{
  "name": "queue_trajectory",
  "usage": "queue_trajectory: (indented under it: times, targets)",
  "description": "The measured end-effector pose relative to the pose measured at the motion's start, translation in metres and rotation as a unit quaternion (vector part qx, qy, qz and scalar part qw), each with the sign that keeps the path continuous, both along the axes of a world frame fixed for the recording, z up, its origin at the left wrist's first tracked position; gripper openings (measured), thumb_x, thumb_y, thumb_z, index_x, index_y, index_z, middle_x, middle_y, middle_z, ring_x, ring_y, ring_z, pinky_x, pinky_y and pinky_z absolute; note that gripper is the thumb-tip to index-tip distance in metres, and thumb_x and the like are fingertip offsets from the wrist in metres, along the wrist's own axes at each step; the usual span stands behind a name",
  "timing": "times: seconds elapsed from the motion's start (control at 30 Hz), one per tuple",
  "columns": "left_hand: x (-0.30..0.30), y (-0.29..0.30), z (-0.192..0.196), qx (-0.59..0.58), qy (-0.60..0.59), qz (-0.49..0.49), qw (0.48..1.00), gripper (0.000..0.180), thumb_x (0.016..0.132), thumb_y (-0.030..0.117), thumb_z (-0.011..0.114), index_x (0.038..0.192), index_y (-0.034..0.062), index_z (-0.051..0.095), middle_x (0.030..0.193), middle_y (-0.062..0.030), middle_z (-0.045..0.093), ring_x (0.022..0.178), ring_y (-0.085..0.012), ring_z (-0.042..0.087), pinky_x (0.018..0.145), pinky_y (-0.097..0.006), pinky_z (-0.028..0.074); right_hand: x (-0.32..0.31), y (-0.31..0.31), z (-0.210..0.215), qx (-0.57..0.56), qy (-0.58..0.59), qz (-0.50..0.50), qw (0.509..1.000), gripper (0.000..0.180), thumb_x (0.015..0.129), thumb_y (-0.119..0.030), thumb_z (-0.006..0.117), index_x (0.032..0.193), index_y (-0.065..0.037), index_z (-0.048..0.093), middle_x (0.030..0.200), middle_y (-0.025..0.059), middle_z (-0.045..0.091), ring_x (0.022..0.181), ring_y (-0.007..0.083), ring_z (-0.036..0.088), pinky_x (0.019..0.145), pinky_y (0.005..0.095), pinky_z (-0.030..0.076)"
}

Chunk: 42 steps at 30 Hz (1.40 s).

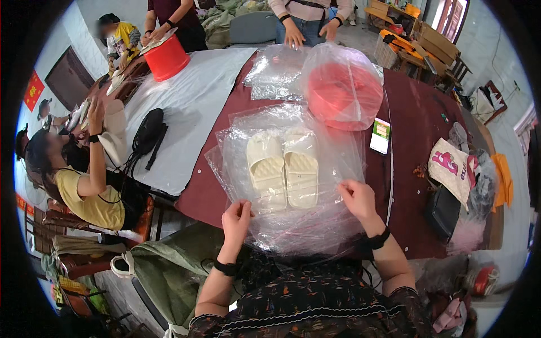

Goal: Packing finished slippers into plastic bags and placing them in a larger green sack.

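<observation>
A pair of cream slippers (301,183) lies side by side, toes away from me, inside a clear plastic bag (338,152). Under it is a stack of similar clear bags (304,231) reaching the table's near edge. My left hand (236,219) pinches the bag's near left side. On the near right, my right hand (359,198) pinches the film between thumb and fingers. Both wrists wear black bands. The plastic's glare makes it hard to tell which layer each hand grips.
A red round tub (344,93) under clear plastic stands ahead, beside flat bags (276,70). A phone (381,135) lies to its right. A black pouch (149,130) rests on the left cloth. Co-workers stand opposite and sit left. A printed bag (451,169) and black case (443,213) lie right.
</observation>
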State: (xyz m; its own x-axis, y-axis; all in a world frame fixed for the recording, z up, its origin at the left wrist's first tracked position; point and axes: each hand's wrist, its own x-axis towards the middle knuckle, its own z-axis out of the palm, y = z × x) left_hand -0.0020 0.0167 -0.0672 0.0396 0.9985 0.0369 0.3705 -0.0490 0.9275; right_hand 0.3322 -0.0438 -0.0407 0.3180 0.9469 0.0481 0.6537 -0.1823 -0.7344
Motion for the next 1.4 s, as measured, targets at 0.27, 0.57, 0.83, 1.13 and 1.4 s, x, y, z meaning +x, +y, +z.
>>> queue_trajectory:
  times: [0.27,0.57,0.83,1.13,1.4]
  targets:
    - [0.007,0.016,-0.024,0.18,0.227,0.051,0.956,0.03,0.088,0.02,0.068,0.113,0.0029,0.062,0.085,-0.0115,0.068,0.078,-0.0253,0.067,0.07,-0.038,0.052,-0.05,0.023,-0.005,0.191,-0.255,0.158,0.935,0.033,0.083,-0.022,0.072,0.112,-0.009,0.064,0.112,0.0107,0.058,0.098,0.0312,0.057,0.083,0.0423,0.049]
    - [0.023,0.023,0.01,-0.016,0.275,-0.033,0.961,0.067,0.076,0.057,0.076,0.108,-0.0003,0.065,0.08,-0.0155,0.067,0.078,-0.0347,0.066,0.071,-0.044,0.051,-0.063,0.03,-0.03,0.109,-0.132,0.132,0.976,0.039,0.082,-0.028,0.075,0.114,-0.009,0.065,0.11,0.0112,0.057,0.101,0.0341,0.058,0.084,0.0438,0.049]
    - [0.039,0.038,0.016,-0.061,0.174,-0.045,0.982,0.05,0.079,0.04,0.079,0.101,-0.0019,0.063,0.076,-0.0146,0.066,0.075,-0.0273,0.067,0.069,-0.039,0.052,-0.061,0.028,-0.031,0.106,-0.112,0.113,0.982,0.039,0.082,-0.028,0.075,0.114,-0.008,0.065,0.112,0.0126,0.057,0.102,0.0353,0.058,0.086,0.0439,0.049]
    - [0.053,0.034,0.007,-0.159,-0.27,-0.089,0.946,0.039,0.087,0.009,0.068,0.123,-0.0033,0.054,0.106,-0.0106,0.066,0.094,-0.0168,0.064,0.081,-0.031,0.052,-0.058,0.028,-0.034,0.096,-0.067,0.03,0.993,0.082,0.076,-0.028,0.083,0.14,-0.002,0.039,0.13,0.0217,0.042,0.102,0.0344,0.058,0.085,0.0427,0.051]
    - [0.041,0.026,0.003,-0.249,-0.431,-0.155,0.853,0.054,0.087,0.001,0.059,0.139,-0.005,0.045,0.124,-0.0146,0.064,0.109,-0.0221,0.065,0.094,-0.033,0.052,-0.051,0.023,-0.036,0.236,0.028,-0.033,0.971,0.114,0.067,-0.02,0.091,0.153,-0.001,0.018,0.139,0.0195,0.036,0.081,0.0181,0.053,0.07,0.0303,0.051]
